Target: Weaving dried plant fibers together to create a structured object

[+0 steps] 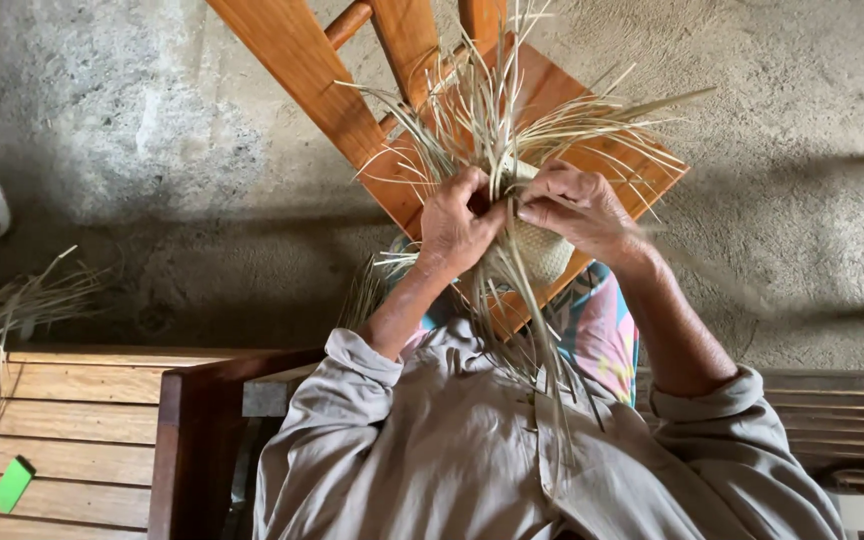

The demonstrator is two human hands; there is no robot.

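— Weaving straw? How far along?

— Both hands, left (457, 222) and right (577, 208), pinch pale strips (512, 120) with narrow fingers. A small woven patch (542, 250) sits just below them, above the wooden chair (322, 90); most strands fan out loose, unwoven.

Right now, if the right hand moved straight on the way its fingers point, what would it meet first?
The right hand points toward the left hand, so it would probably meet that hand's fingers first, with straw strands pinched between them.
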